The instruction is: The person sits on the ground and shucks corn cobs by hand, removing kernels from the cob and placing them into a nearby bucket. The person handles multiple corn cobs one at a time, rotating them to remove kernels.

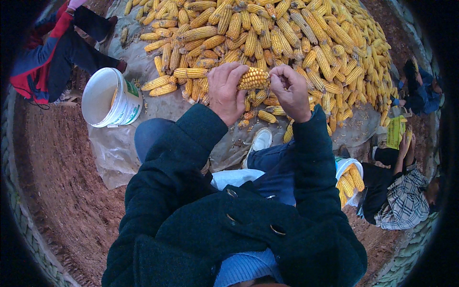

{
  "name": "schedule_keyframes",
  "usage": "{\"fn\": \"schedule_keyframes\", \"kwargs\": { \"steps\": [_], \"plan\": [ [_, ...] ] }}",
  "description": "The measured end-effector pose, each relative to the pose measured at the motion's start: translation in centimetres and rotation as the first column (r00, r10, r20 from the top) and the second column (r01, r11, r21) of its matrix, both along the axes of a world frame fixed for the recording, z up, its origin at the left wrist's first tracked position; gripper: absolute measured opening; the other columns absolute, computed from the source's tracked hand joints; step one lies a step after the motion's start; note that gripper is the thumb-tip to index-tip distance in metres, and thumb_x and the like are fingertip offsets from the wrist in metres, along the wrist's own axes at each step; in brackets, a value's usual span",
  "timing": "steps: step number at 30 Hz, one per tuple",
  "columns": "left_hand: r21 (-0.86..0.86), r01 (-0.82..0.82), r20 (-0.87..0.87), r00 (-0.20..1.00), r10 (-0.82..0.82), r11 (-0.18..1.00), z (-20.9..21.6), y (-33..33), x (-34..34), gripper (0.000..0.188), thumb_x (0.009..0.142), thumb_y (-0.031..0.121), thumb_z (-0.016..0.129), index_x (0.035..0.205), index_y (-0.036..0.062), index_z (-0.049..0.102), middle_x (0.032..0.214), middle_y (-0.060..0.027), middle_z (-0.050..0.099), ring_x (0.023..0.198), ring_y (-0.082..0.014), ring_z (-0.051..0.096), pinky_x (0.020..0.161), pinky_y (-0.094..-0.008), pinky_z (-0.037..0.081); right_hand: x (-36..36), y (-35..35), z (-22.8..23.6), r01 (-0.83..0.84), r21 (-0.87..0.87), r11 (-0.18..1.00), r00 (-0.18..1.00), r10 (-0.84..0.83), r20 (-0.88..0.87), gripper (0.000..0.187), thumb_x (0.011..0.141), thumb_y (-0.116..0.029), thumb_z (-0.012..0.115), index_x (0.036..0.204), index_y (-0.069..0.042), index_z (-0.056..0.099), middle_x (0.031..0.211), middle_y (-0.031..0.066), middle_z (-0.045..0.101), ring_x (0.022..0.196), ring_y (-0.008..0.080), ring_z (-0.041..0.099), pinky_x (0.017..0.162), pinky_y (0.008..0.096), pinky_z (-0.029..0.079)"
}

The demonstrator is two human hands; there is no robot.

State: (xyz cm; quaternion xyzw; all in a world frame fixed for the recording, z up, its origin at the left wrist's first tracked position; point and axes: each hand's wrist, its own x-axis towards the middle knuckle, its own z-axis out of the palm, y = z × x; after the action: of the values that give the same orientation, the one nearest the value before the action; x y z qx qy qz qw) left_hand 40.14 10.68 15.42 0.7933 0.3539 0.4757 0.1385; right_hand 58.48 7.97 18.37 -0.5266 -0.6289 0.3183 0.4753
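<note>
My left hand [226,92] is wrapped round one end of a yellow ear of corn [253,79], husked and held level above the pile. At the ear's other end my right hand [289,91] is closed in a pinch, its thumb and forefinger at the tip. What the right fingertips hold, if anything, is too small to make out. Just beyond both hands rises a big heap of husked corn ears [282,38]. A few ears lie loose below my hands on the sheet.
To my left a white bucket [99,98] leans on its side on a grey sheet [114,158]. A bucket of corn ears [351,184] stands at my right, with a yellow-green basket [395,132] beyond. Other people sit at the left [52,57] and right [399,193].
</note>
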Motion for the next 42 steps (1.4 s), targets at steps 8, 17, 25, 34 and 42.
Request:
{"fn": "schedule_keyframes", "kwargs": {
  "steps": [8,17,25,34,42],
  "plan": [
    [-0.185,0.111,0.129,0.988,-0.088,0.976,0.1,-0.2,0.4,0.055,0.061,-0.006,0.068,0.113,0.0020,0.052,0.109,-0.0168,0.052,0.106,-0.0342,0.052,0.094,-0.0378,0.041,-0.4,-0.2,-0.5,-0.093,-0.214,0.972,0.860,-0.029,-0.509,0.010,0.093,-0.011,0.052,0.095,-0.002,0.056,0.071,-0.0010,0.051,0.057,0.0038,0.043,0.050,0.0171,0.032],
    [-0.298,0.162,0.234,0.968,-0.093,0.941,-0.1,-0.3,0.6,0.054,0.061,-0.007,0.070,0.111,0.0022,0.051,0.105,-0.0115,0.052,0.101,-0.0249,0.054,0.090,-0.0330,0.042,-0.1,0.2,-0.9,-0.198,-0.197,0.960,0.745,0.017,-0.667,0.011,0.092,-0.011,0.054,0.096,-0.002,0.057,0.067,-0.0011,0.052,0.056,0.0049,0.045,0.049,0.0175,0.033],
    [-0.299,0.148,0.279,0.958,-0.062,0.943,-0.5,-0.3,0.9,0.056,0.058,-0.007,0.070,0.110,0.0051,0.052,0.104,-0.0141,0.054,0.100,-0.0339,0.053,0.088,-0.0391,0.040,-0.6,0.0,-0.1,-0.099,-0.257,0.961,0.803,-0.076,-0.592,0.011,0.093,-0.010,0.052,0.096,0.000,0.056,0.069,0.0010,0.052,0.055,0.0056,0.042,0.049,0.0181,0.030],
    [-0.227,0.130,0.195,0.977,-0.086,0.965,-0.4,-0.2,0.5,0.055,0.059,-0.005,0.069,0.110,0.0052,0.052,0.106,-0.0147,0.054,0.101,-0.0353,0.052,0.089,-0.0411,0.039,-0.2,0.0,0.1,-0.096,-0.204,0.974,0.938,0.020,-0.346,0.008,0.093,-0.010,0.053,0.089,-0.002,0.053,0.069,-0.0016,0.050,0.056,0.0036,0.039,0.050,0.0178,0.030],
    [-0.351,0.204,0.248,0.961,-0.119,0.914,-0.5,-0.3,0.8,0.051,0.065,-0.006,0.071,0.112,0.0014,0.052,0.105,-0.0101,0.054,0.099,-0.0217,0.055,0.088,-0.0310,0.044,-0.2,0.0,-1.0,-0.091,-0.148,0.985,0.888,0.013,-0.459,0.006,0.092,-0.008,0.050,0.092,-0.003,0.053,0.070,-0.0023,0.049,0.056,0.0035,0.039,0.050,0.0179,0.029]
  ]
}}
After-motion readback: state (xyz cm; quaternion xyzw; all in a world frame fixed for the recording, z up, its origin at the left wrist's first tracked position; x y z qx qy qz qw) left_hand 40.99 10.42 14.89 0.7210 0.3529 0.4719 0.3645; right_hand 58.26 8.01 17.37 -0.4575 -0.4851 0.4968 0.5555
